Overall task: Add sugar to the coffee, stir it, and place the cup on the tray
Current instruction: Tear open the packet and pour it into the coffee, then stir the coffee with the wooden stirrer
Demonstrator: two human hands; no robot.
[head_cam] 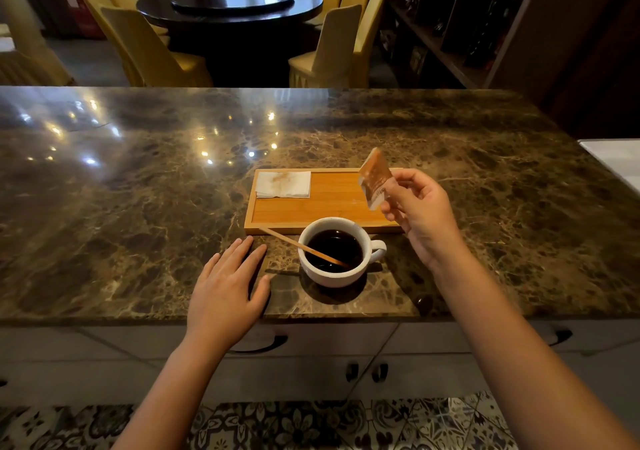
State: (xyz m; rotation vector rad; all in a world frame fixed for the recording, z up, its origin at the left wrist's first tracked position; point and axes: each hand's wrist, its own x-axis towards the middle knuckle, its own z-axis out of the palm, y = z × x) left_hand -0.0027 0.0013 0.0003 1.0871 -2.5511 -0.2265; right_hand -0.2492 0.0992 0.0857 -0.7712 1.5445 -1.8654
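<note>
A white cup (337, 274) of black coffee stands on the marble counter, just in front of the wooden tray (332, 203). A thin wooden stirrer (294, 242) leans in the cup, its free end pointing left. My right hand (420, 212) pinches a brown sugar sachet (374, 178) by its lower corner and holds it in the air above the tray's right side, behind and to the right of the cup. My left hand (227, 288) lies flat on the counter left of the cup, fingers apart, holding nothing.
A stained white napkin (283, 184) lies in the tray's back left corner. The brown marble counter (138, 189) stretches wide on both sides. A white surface (614, 160) adjoins at the far right. Behind stand a round dark table and yellow chairs.
</note>
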